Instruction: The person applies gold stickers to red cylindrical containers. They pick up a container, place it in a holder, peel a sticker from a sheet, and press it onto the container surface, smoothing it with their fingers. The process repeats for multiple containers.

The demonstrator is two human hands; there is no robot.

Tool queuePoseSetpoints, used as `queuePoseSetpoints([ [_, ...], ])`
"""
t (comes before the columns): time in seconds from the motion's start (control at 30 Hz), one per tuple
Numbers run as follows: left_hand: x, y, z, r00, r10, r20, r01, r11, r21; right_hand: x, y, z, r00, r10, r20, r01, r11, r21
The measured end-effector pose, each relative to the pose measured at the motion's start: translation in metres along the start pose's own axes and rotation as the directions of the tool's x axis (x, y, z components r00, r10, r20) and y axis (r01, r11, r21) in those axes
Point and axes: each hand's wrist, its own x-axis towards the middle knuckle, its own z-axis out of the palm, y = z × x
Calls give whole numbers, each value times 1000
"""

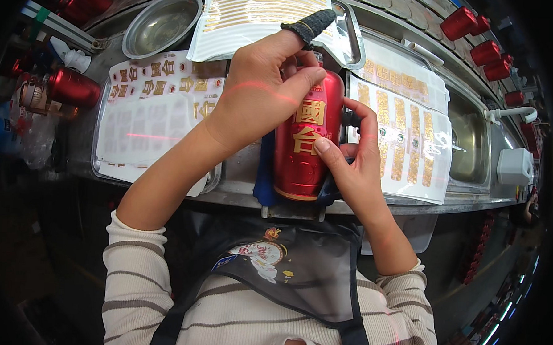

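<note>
The red bottle point(295, 170) sits at the bench's point(238, 171) near edge between sticker sheets point(145, 130), the right hand's point(358, 176) fingers clasping it; the left hand point(262, 85) (pinching or not, I cannot tell) partly hides its top.

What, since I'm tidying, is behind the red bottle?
Past the red bottle, a white sheet with gold strips lies over a metal tray. The left hand covers part of the sheet; the bottle hides what's directly behind.
</note>
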Motion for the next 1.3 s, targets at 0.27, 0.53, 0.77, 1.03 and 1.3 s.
queuePoseSetpoints([
  [0.27,-58,-4,-11,890,-453,54,424,777,-466,-1,-15,-15,994,-95,56,103,983,-149],
  [0.53,-83,0,5,882,-416,220,465,701,-540,18,-25,-18,867,-436,240,495,705,-507],
  [0.77,-87,-8,9,889,-420,182,451,739,-501,16,-23,-13,903,-383,192,423,724,-545],
  [1.03,-89,-12,6,834,-470,289,552,707,-442,15,-30,-11,924,-332,188,380,758,-530],
  [1.3,-88,-7,6,852,-435,290,522,733,-435,12,-28,-15,893,-384,236,450,732,-512],
])
